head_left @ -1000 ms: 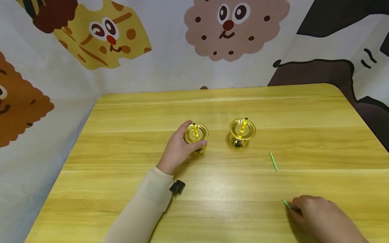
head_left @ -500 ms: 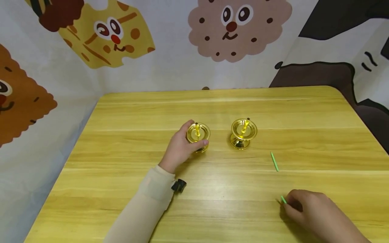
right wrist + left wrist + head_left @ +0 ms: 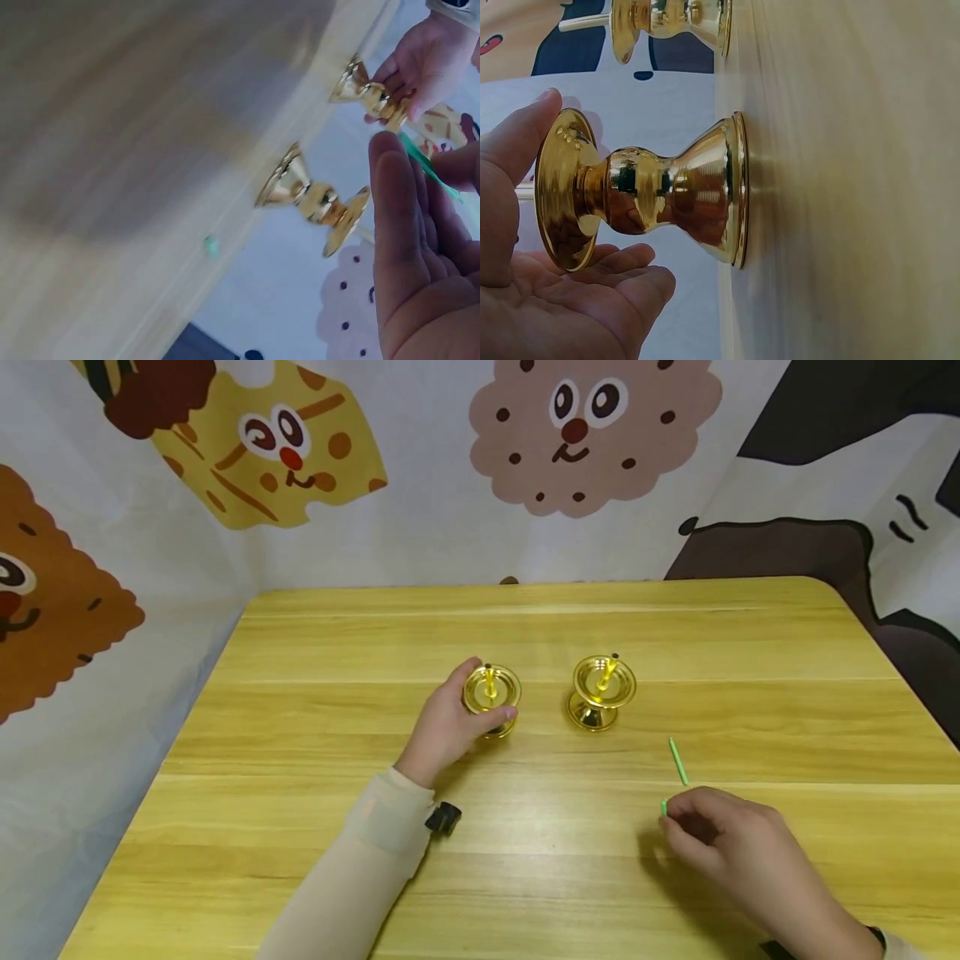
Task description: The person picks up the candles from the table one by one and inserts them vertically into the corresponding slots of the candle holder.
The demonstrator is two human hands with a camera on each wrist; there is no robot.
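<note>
My left hand (image 3: 442,731) holds a small gold candlestick (image 3: 492,693) by its dish, thumb and fingers on either side of the rim. In the left wrist view the base of this candlestick (image 3: 705,191) stands on the tabletop. A second gold candlestick (image 3: 592,714) stands upright to its right. Thumb and fingers of my right hand (image 3: 738,847) pinch a thin green candle (image 3: 429,166), mostly hidden by the hand in the head view. Another thin green candle (image 3: 678,762) lies on the table just beyond the right hand.
The wooden table (image 3: 322,635) has rounded far corners. Behind it hangs a light cloth (image 3: 420,518) printed with cartoon food. A black clip-like piece (image 3: 443,818) sits at my left cuff.
My right hand has lifted the thin green candle off the table and carried it forward and to the left. The left hand keeps holding its candlestick in place.
</note>
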